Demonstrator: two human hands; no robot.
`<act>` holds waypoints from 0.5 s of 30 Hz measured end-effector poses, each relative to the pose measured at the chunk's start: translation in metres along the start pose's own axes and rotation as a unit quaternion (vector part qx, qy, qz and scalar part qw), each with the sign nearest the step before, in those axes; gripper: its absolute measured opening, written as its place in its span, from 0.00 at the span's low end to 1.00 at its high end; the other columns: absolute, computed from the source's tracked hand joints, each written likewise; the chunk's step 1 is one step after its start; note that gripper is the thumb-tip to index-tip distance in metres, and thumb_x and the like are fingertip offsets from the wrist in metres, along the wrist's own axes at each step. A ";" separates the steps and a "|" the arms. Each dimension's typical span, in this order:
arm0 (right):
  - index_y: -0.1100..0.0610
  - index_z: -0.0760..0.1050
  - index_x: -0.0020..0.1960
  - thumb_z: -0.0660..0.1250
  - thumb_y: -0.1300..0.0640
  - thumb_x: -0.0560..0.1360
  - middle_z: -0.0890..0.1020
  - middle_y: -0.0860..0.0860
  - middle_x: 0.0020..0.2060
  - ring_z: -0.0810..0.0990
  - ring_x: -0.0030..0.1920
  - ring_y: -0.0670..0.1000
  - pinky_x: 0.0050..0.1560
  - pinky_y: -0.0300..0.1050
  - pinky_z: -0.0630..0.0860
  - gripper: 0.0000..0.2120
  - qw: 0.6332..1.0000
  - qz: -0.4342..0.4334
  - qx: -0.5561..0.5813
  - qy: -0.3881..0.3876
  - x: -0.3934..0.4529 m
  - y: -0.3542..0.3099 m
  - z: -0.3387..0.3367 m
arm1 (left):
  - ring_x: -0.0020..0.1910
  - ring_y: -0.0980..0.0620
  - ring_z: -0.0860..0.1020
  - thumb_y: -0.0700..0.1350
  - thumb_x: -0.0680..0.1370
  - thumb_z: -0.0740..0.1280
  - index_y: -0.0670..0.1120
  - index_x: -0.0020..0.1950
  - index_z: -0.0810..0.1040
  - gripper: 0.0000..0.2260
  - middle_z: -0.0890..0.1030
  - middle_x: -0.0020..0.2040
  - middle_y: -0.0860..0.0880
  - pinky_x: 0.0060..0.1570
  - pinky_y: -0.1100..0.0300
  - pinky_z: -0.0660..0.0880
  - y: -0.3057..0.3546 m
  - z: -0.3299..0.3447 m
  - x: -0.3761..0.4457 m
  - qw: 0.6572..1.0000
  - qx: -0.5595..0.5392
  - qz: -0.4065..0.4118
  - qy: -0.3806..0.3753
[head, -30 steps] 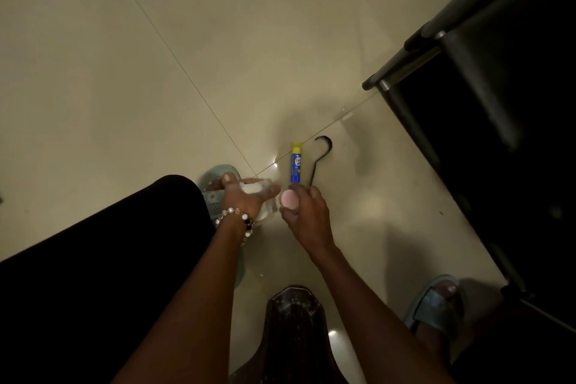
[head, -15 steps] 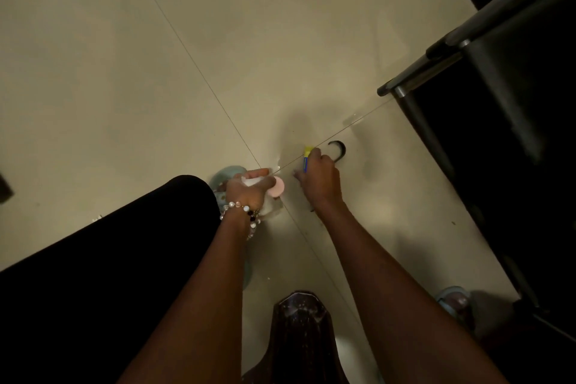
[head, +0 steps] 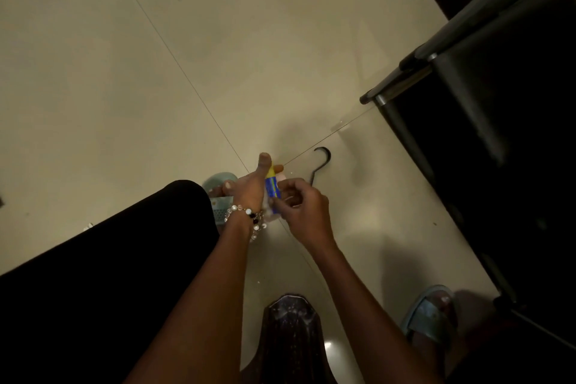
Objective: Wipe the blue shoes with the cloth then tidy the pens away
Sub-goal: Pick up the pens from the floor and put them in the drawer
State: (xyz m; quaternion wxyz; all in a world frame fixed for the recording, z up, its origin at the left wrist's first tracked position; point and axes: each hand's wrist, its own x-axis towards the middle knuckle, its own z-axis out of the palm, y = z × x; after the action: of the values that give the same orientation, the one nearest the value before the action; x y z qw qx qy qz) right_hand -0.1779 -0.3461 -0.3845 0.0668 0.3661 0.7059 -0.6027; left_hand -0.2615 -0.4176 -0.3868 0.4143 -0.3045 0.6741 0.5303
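A blue stick with a yellow cap (head: 271, 187) stands upright between my two hands above the floor. My left hand (head: 251, 185), with a bead bracelet at the wrist, holds it together with a pale pink item (head: 281, 177) that is mostly hidden. My right hand (head: 300, 204) has curled fingers against the stick's lower end. A pale blue slipper (head: 218, 181) is on my left foot just behind the left hand. The other pale blue slipper (head: 431, 316) is on my right foot at the lower right. No cloth is visible.
A black hook (head: 320, 162) lies on the beige tiled floor (head: 156, 87) just right of my hands. A dark metal-framed rack (head: 486, 109) fills the right side. A dark brown stool edge (head: 293, 330) shows at the bottom between my arms. My black-clothed leg covers the lower left.
My right hand lifted the blue stick off the floor and brought it back to my left hand. The black hook stayed on the floor.
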 end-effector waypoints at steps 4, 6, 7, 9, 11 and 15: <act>0.56 0.81 0.46 0.71 0.56 0.73 0.83 0.47 0.36 0.80 0.36 0.44 0.40 0.41 0.79 0.04 1.000 -0.002 0.005 -0.022 0.001 -0.002 -0.015 | 0.33 0.48 0.80 0.48 0.72 0.74 0.44 0.41 0.81 0.09 0.82 0.34 0.45 0.39 0.55 0.80 0.000 0.005 -0.009 0.999 0.006 0.034 0.005; 0.57 0.81 0.44 0.69 0.53 0.75 0.83 0.50 0.37 0.81 0.39 0.48 0.42 0.46 0.79 0.08 0.997 0.034 -0.019 0.070 0.015 0.005 -0.019 | 0.30 0.49 0.80 0.45 0.72 0.75 0.43 0.44 0.82 0.07 0.82 0.35 0.44 0.36 0.53 0.81 -0.001 0.003 -0.006 0.999 0.008 0.034 0.032; 0.59 0.80 0.44 0.68 0.52 0.75 0.83 0.52 0.39 0.81 0.41 0.52 0.43 0.46 0.78 0.10 0.989 0.059 -0.068 0.121 0.025 0.012 -0.020 | 0.30 0.48 0.80 0.44 0.72 0.75 0.42 0.46 0.82 0.07 0.82 0.36 0.43 0.37 0.51 0.82 -0.001 0.001 -0.004 0.999 -0.001 0.028 0.040; 0.61 0.78 0.47 0.67 0.49 0.76 0.82 0.57 0.43 0.80 0.47 0.57 0.42 0.44 0.72 0.14 0.962 0.114 -0.200 0.144 0.044 0.026 -0.021 | 0.30 0.46 0.79 0.41 0.72 0.74 0.41 0.46 0.82 0.06 0.81 0.36 0.41 0.40 0.47 0.81 -0.001 -0.003 -0.003 0.998 -0.025 0.010 0.056; 0.62 0.75 0.53 0.66 0.46 0.76 0.80 0.60 0.50 0.78 0.52 0.60 0.44 0.44 0.70 0.19 0.939 0.163 -0.296 0.071 0.059 0.035 -0.020 | 0.30 0.45 0.76 0.36 0.73 0.73 0.40 0.44 0.81 0.02 0.79 0.36 0.39 0.45 0.42 0.79 -0.004 -0.008 -0.002 0.997 -0.048 0.001 0.063; 0.63 0.73 0.59 0.65 0.57 0.77 0.77 0.61 0.56 0.78 0.54 0.60 0.47 0.46 0.75 0.14 0.920 0.194 -0.342 0.000 0.070 0.037 -0.021 | 0.29 0.46 0.74 0.32 0.72 0.71 0.34 0.51 0.78 0.08 0.78 0.39 0.39 0.47 0.37 0.77 -0.012 -0.013 0.002 0.995 -0.080 -0.016 0.065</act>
State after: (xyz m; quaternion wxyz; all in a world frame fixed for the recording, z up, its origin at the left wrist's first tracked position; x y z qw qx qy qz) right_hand -0.1992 -0.2967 -0.4461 0.3036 0.4502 0.7842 -0.3001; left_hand -0.2549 -0.4335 -0.3928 0.3529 -0.3812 0.6501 0.5546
